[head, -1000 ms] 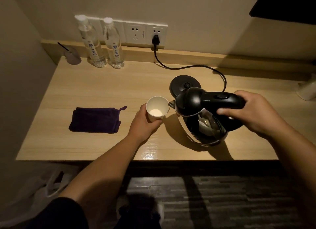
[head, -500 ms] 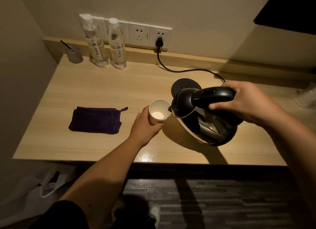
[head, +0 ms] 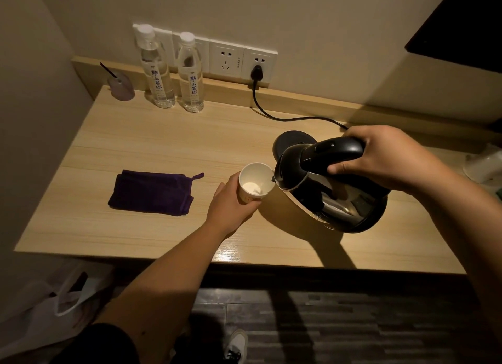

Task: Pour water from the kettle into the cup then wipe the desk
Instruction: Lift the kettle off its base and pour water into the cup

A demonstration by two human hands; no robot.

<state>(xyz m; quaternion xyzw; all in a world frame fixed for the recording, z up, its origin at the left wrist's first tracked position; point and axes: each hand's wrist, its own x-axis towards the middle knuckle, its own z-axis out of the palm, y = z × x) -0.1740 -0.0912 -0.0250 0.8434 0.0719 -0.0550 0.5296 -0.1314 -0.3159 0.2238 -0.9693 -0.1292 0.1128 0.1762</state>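
Observation:
My right hand (head: 385,160) grips the black handle of a steel kettle (head: 334,198), which is tilted steeply to the left above the wooden desk (head: 163,146). Its spout sits over the rim of a white paper cup (head: 255,183). My left hand (head: 231,206) is wrapped around the lower part of that cup, which stands on the desk. A little water shows at the cup's bottom. A folded dark purple cloth (head: 152,191) lies flat on the desk, left of the cup.
The kettle's round black base (head: 290,142) sits behind the kettle, its cord (head: 288,116) running to a wall socket. Two water bottles (head: 173,73) and a small glass (head: 121,86) stand at the back left. A white object (head: 486,168) lies at the far right.
The kettle has tipped further towards the cup, with my right hand rising. My left hand has kept hold of the cup in the same spot.

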